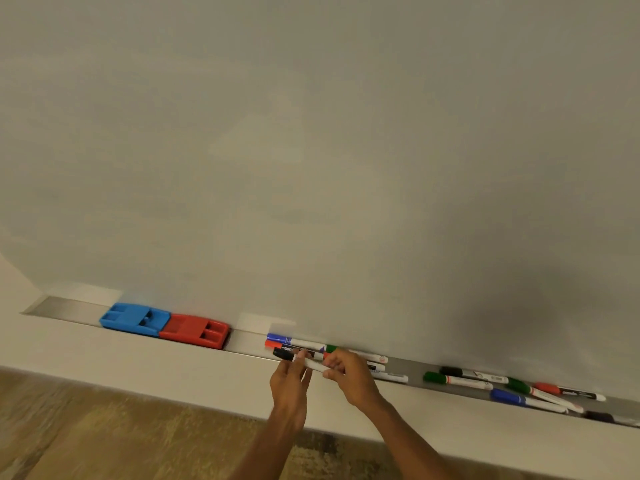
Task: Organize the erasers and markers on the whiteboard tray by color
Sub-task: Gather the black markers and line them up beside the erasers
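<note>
Both my left hand and right hand pinch one black marker over the tray at six o'clock; a clumsy nudge could scatter neighbouring markers.

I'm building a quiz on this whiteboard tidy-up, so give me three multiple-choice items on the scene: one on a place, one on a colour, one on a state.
1. Where does the red eraser sit?
A. Right of the blue eraser, touching it
B. On the floor
C. Among the markers at far right

2. What cap colour has the marker in both hands?
A. Green
B. Black
C. Yellow

3. What are the left hand and right hand doing?
A. Hanging free
B. Writing on the board
C. Gripping one marker together at the tray

Key: 1 A, the erasers abut end to end; 2 B, its cap is black; 3 C, both hands' fingers close on its barrel.
</note>
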### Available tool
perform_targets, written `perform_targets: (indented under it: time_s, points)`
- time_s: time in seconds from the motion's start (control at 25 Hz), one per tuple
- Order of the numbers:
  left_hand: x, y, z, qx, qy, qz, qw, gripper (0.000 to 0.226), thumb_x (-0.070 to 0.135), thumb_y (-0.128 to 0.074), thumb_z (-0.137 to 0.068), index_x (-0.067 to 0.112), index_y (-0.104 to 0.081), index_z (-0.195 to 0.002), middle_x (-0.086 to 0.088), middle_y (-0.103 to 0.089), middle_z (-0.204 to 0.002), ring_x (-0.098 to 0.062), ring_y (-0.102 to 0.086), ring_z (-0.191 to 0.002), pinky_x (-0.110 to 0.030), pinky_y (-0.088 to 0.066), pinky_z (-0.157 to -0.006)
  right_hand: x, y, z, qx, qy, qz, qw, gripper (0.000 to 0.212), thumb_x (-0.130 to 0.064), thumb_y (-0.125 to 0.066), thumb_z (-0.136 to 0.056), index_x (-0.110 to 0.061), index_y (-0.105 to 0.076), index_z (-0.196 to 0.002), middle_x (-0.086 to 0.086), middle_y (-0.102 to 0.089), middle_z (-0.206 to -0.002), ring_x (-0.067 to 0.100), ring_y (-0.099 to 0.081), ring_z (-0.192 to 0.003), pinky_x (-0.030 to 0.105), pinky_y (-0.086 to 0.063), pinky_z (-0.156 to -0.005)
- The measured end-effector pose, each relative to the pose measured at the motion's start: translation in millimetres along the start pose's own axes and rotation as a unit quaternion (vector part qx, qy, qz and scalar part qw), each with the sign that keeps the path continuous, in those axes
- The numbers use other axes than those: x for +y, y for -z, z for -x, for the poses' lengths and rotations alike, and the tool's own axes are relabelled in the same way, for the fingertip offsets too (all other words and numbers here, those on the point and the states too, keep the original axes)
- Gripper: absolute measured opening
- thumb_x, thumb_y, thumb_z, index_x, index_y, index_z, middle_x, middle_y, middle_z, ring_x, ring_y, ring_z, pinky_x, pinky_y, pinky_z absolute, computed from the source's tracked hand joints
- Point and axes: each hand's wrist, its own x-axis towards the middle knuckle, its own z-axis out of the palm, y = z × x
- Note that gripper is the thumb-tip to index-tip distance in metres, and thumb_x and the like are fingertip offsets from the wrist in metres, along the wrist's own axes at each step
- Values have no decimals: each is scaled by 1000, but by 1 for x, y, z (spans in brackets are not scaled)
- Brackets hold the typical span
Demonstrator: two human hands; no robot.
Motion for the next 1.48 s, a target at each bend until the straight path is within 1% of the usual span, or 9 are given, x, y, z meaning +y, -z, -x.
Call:
perform_targets:
  time_s: [0.24,0.36,0.48,0.6,0.84,1.04,1.24,1.32,1.48]
  points:
    - [-17,-17,5,3,38,82,996,26,13,-49,-95,7,-59,-117,-16,-66,-113,-31,-60,-109,-50,-41,-101,17,18,11,-9,9,5,1000,10,-20,-70,-79,-21,-64,-88,-1,-63,-91,6,-54,-77,12,-41,-67]
    - [-22,-24,12,15,52,129,990,29,9,-51,-93,3,-57,-120,-18,-66,-109,-29,-61,-106,-51,-42,-100,37,34,13,53,8,5,999,12,-21,-67,-83,-15,-66,-93,-1,-65,-91,9,-59,-82,12,-46,-71]
    - [-28,-25,18,31,55,147,987,31,7,-55,-90,3,-56,-121,-17,-66,-106,-28,-63,-100,-51,-43,-99,63,52,13,113,11,70,991,6,-18,-63,-86,-16,-62,-91,3,-64,-94,13,-58,-89,12,-45,-69]
    - [-35,-25,20,38,62,153,986,34,4,-57,-89,2,-54,-123,-21,-64,-113,-30,-63,-101,-51,-44,-97,81,67,12,144,11,152,978,4,-16,-62,-86,-15,-63,-89,4,-62,-92,16,-52,-88,16,-42,-69]
    - [-43,-26,22,53,73,147,985,30,3,-55,-90,-2,-54,-120,-24,-63,-114,-35,-61,-105,-52,-44,-97,100,80,9,122,-13,226,966,5,-17,-62,-85,-15,-64,-89,4,-61,-94,18,-51,-90,28,-46,-75]
    - [-51,-27,24,53,82,137,986,18,2,-55,-90,0,-59,-106,-20,-64,-105,-33,-62,-99,-52,-43,-98,105,81,13,114,-7,203,972,3,-17,-65,-82,-15,-63,-83,3,-62,-89,19,-56,-86,29,-50,-72]
    - [-69,-43,23,38,94,135,986,12,3,-57,-89,4,-62,-99,-17,-70,-95,-31,-63,-97,-52,-44,-97,113,99,27,141,20,168,976,7,-14,-61,-83,-12,-64,-90,5,-62,-93,20,-55,-89,28,-45,-77]
    - [-78,-56,26,21,100,136,985,11,3,-56,-89,4,-61,-99,-13,-73,-83,-30,-65,-94,-51,-45,-95,123,114,33,157,15,157,975,9,-12,-60,-84,-12,-64,-93,5,-62,-96,19,-55,-91,27,-46,-80]
    - [-96,-84,36,-17,101,125,987,16,3,-55,-89,0,-61,-103,-12,-74,-82,-30,-64,-96,-47,-47,-91,140,147,44,197,30,146,969,8,-8,-60,-84,-13,-65,-87,6,-64,-91,20,-55,-89,30,-45,-82]
